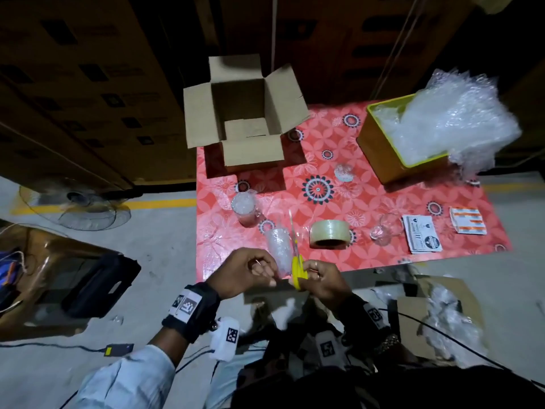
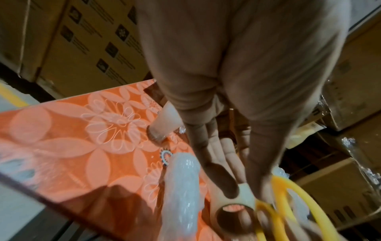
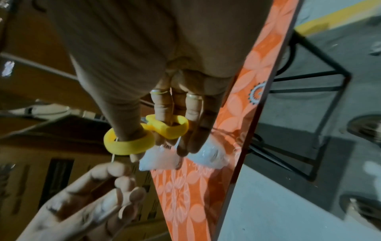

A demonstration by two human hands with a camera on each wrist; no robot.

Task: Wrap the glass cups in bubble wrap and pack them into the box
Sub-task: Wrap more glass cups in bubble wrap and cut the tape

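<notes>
wrapped cup (image 1: 278, 249) between left hand (image 1: 246, 273), right hand (image 1: 321, 280)

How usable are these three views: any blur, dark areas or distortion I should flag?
Head view: dim, edges bowed by the wide lens, table lit and sharp, stacked cartons dark. Left wrist view: motion-blurred, left hand fills the frame. Right wrist view: soft, but the yellow scissors on the right hand read clearly.
</notes>
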